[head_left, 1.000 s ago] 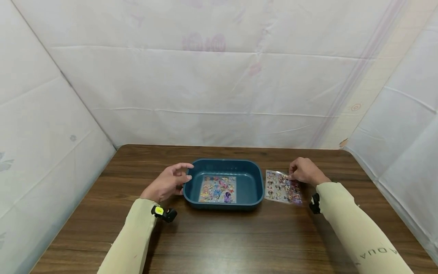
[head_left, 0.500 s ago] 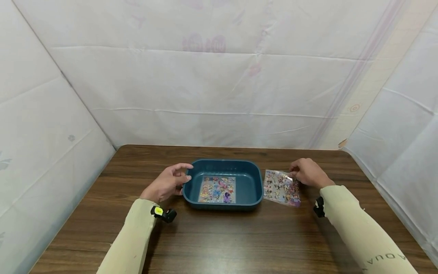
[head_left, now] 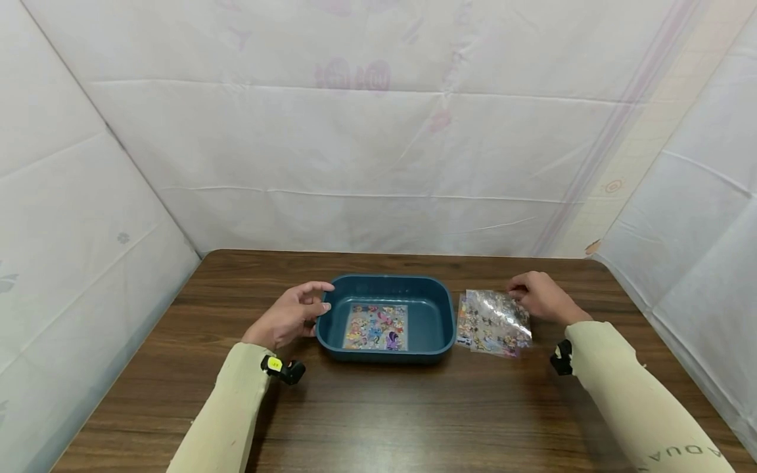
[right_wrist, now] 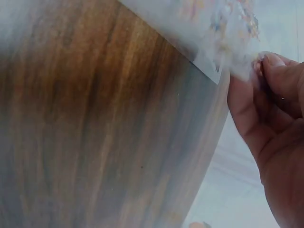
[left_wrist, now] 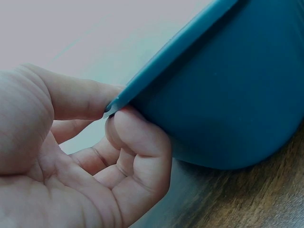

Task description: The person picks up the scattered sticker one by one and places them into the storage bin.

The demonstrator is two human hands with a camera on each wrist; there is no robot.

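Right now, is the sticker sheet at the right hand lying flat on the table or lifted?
Lifted. The right hand pinches the sticker sheet at its far edge, which tilts up off the table and catches glare.

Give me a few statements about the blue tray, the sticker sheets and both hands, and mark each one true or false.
1. The left hand pinches the rim of the blue tray. True.
2. The tray holds no sticker sheet. False: one sticker sheet lies flat on its floor.
3. The right hand pinches a glossy sticker sheet right of the tray. True.
4. The tray sits on a white cloth. False: it sits on the wooden table.
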